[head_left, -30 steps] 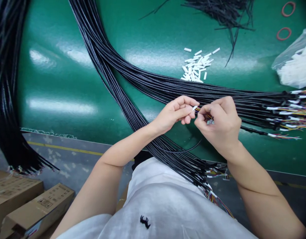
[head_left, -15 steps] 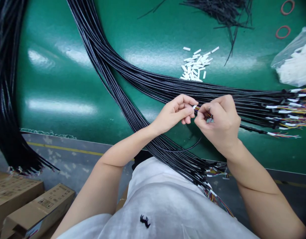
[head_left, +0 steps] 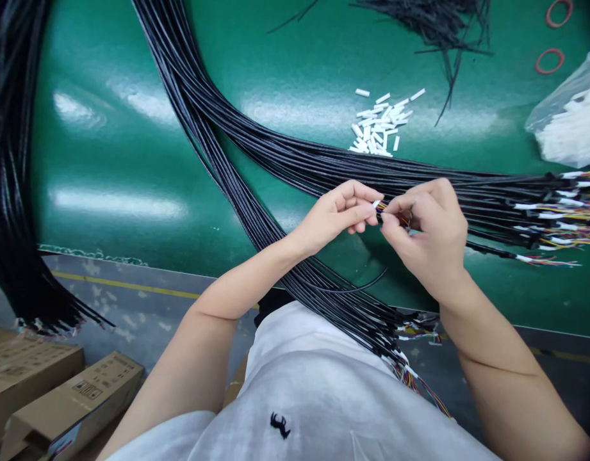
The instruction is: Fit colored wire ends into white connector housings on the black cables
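Observation:
My left hand point(head_left: 345, 214) pinches the end of a black cable between thumb and fingers, at a white sleeve point(head_left: 376, 203). Thin coloured wires point(head_left: 382, 207) run out of that sleeve to the right. Close beside it, my right hand point(head_left: 429, 234) is closed on these wires, thumb and forefinger near the sleeve; the wires' far ends are partly hidden in the palm. Beneath both hands lies a thick bundle of black cables point(head_left: 295, 153). A second bundle point(head_left: 246, 218) passes under my left forearm towards my lap, its coloured wire ends hanging at the table edge.
Small white sleeves point(head_left: 378, 125) lie piled on the green table point(head_left: 107, 160). Behind are black strips point(head_left: 434, 25), two red rings point(head_left: 549, 61) and a plastic bag point(head_left: 571, 125) of white pieces. More black cables point(head_left: 16, 192) hang at the left, above cardboard boxes point(head_left: 73, 403).
My right hand has shifted slightly right, and its thumb and forefinger sit a little farther apart. My left hand stays at the white sleeve, almost unmoved.

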Action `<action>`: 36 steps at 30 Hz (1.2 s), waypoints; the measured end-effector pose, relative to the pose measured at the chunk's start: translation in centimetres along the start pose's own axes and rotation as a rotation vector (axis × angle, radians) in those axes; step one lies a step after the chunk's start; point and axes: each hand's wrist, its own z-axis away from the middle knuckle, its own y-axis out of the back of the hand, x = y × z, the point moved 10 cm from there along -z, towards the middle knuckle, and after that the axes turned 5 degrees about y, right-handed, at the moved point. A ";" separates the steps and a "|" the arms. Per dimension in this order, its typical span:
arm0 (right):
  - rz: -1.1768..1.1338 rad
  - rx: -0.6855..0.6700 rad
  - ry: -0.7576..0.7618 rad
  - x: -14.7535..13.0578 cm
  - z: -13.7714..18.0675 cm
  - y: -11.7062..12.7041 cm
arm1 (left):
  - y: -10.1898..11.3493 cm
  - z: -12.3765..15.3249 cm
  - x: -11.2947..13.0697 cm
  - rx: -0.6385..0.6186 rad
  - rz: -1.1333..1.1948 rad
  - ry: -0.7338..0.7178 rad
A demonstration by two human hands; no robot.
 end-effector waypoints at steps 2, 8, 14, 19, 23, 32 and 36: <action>-0.160 -0.066 -0.002 0.1 -0.4 -0.2 | 0.4 0.0 0.2 0.031 0.055 -0.009; -0.110 -0.152 0.105 0.0 -0.5 -0.8 | 0.4 0.0 0.1 0.032 0.097 0.031; 0.012 -0.109 0.162 0.0 -0.2 -0.7 | 1.1 -0.2 -0.1 0.075 -0.030 -0.007; -0.003 -0.096 0.193 -0.4 -0.3 -0.6 | 0.8 -0.2 -0.4 0.031 -0.069 0.013; -0.012 -0.085 0.185 -0.3 -0.3 -0.6 | 1.1 -0.1 -0.1 0.051 -0.071 -0.014; -0.004 -0.066 0.197 -0.5 -0.1 -0.7 | 0.7 -0.3 -0.6 0.020 -0.149 0.048; 0.016 -0.037 0.149 0.0 -0.1 -0.5 | 0.8 0.3 0.9 0.071 -0.280 -0.102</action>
